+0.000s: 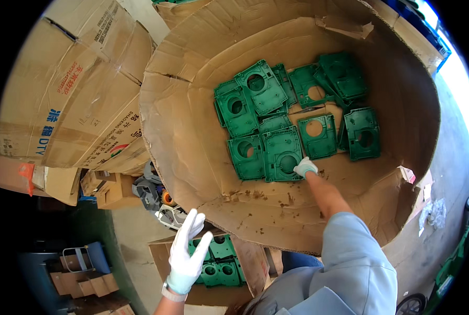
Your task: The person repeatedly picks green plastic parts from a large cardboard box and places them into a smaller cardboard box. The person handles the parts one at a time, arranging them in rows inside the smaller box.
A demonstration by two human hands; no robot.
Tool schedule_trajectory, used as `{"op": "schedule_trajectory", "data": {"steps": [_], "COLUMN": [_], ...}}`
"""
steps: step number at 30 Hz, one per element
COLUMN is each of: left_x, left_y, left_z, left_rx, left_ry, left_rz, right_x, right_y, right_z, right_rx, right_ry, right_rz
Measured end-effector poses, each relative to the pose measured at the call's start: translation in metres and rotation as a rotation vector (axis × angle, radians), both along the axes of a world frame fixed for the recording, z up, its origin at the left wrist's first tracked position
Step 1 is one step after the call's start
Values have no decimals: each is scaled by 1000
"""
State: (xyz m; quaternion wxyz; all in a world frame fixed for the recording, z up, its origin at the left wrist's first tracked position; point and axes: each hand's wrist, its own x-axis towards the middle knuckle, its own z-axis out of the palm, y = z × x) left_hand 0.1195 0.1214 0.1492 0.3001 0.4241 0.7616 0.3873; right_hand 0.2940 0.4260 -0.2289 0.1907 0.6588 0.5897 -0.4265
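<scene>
My right hand (306, 168), in a white glove, reaches down into a large cardboard box (203, 157). Its fingers are at the lower right edge of a green plastic housing panel (282, 138) with a round opening. Whether they grip that edge cannot be made out. Close by on the right lies another green panel (317, 143). Several similar panels, some overlapping, rest on the box floor, including a tilted one (262, 86) at the upper left. My left hand (189, 248), also gloved, is raised with fingers apart and holds nothing. Beneath it, a smaller carton (252, 256) contains green plastic parts (220, 271).
Large printed cartons (73, 90) stand against the big box on the left. Grey plastic machine parts (150, 193) lie beside its lower left wall. Clear plastic wrap (435, 212) is on the floor at right, with a wheel (411, 305) farther down. A blue folding chair (96, 258) is lower left.
</scene>
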Motion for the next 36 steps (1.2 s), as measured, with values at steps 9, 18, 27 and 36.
{"op": "schedule_trajectory", "data": {"steps": [9,18,27,36], "left_x": [-20,-38,-31,-9], "left_y": [120,92,47,-30], "left_z": [-69,-20,-8,15], "left_rx": [-147,62,50,199], "left_ry": [-896,-970,-1102,-1006], "left_rz": [220,525,546,535], "right_x": [2,-8,-60,-23], "right_y": [-26,40,107,91], "right_z": [185,11,40,44], "right_rx": [-56,1203,861,851], "right_ry": [1048,249,222,-186], "right_rz": [329,986,1148,758]}}
